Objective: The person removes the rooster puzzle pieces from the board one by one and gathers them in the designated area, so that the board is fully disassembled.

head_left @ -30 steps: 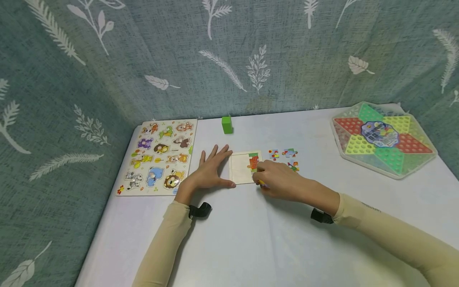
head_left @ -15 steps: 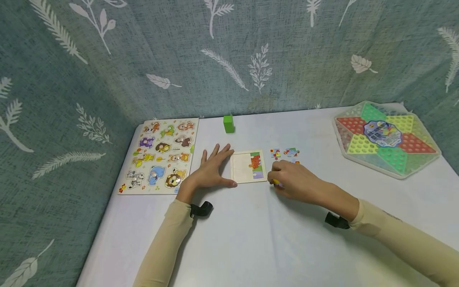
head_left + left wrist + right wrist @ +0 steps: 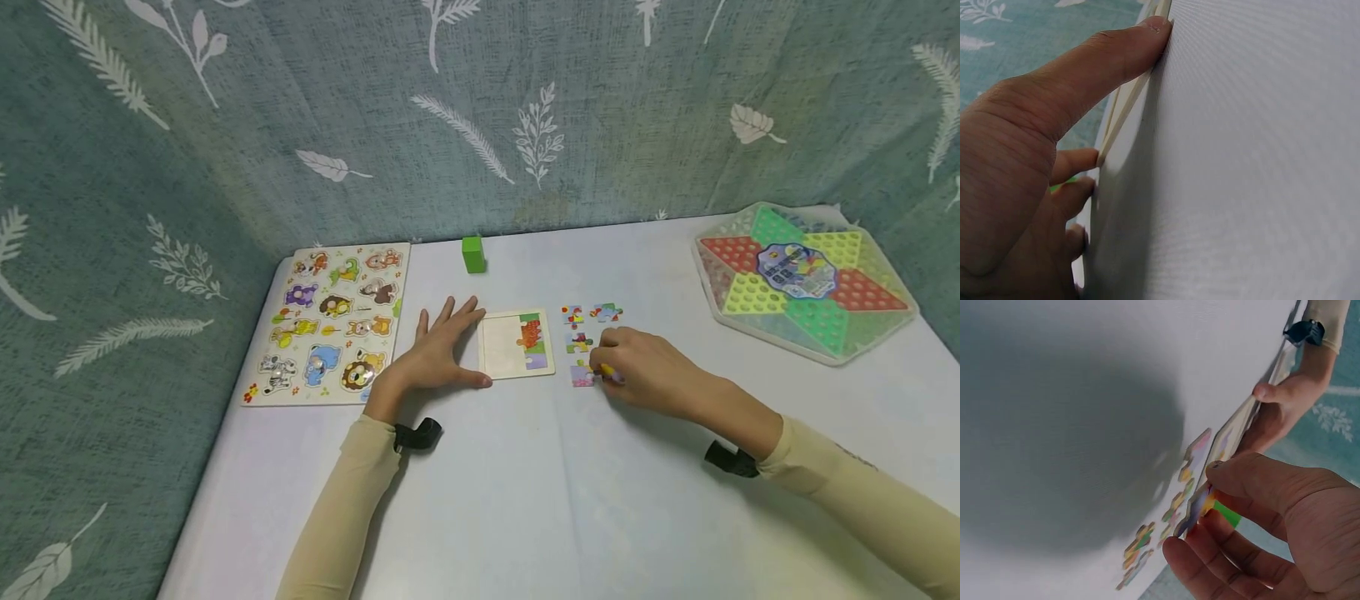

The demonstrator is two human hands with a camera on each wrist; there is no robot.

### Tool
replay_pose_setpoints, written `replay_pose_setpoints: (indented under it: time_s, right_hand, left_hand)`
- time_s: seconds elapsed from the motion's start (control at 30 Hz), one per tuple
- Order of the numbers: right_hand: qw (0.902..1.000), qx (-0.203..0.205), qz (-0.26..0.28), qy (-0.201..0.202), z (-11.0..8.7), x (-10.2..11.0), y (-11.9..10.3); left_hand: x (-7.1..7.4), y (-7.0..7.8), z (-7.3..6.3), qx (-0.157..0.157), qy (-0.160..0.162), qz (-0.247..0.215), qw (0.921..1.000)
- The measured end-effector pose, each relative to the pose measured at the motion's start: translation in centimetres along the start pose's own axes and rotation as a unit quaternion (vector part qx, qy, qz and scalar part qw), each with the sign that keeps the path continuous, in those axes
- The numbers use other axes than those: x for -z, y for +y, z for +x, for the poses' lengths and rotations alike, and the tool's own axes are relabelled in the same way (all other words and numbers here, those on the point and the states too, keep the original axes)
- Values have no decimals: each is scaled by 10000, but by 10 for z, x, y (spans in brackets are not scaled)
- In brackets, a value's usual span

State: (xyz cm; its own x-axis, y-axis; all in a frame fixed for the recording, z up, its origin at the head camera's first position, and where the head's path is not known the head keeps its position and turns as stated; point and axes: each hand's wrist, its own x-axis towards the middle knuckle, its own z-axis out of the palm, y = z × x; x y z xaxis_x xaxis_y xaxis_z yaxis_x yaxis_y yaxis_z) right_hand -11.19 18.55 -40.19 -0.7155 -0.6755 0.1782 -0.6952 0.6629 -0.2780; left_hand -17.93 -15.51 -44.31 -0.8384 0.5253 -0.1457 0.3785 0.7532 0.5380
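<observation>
A small wooden puzzle tray [image 3: 501, 343] lies flat on the table, with joined jigsaw pieces [image 3: 531, 333] along its right side. My left hand [image 3: 435, 358] has its fingers spread and nearly straight; thumb and index fingertip touch the tray's left corners. Right of the tray, my right hand [image 3: 648, 371] pinches a jigsaw piece [image 3: 1195, 509] with purple and yellow on it, between thumb and fingers. Close by lie loose pieces: a pink-and-lilac one [image 3: 582, 374], a multicoloured one [image 3: 577, 342], and others farther back [image 3: 606, 312]. My right hand hides part of that area.
An animal peg puzzle board [image 3: 322, 333] lies at the left. A green block [image 3: 473, 255] stands behind the tray. At the back right is a hexagonal Chinese checkers board [image 3: 806, 283]. A patterned cloth [image 3: 450, 192] hangs behind and left of the white table.
My right hand has moved from the tray's right edge rightward with the pinched piece, uncovering loose pieces beside the tray. The left hand keeps its place at the tray.
</observation>
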Motion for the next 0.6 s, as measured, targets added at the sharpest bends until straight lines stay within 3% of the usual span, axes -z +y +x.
replay_pose_setpoints:
  time_s: [0.6]
  right_hand:
    - [9998,-159,75,-80,-5,-7,11]
  left_hand:
    - [-1,-1,0,-39,-3,34,10000]
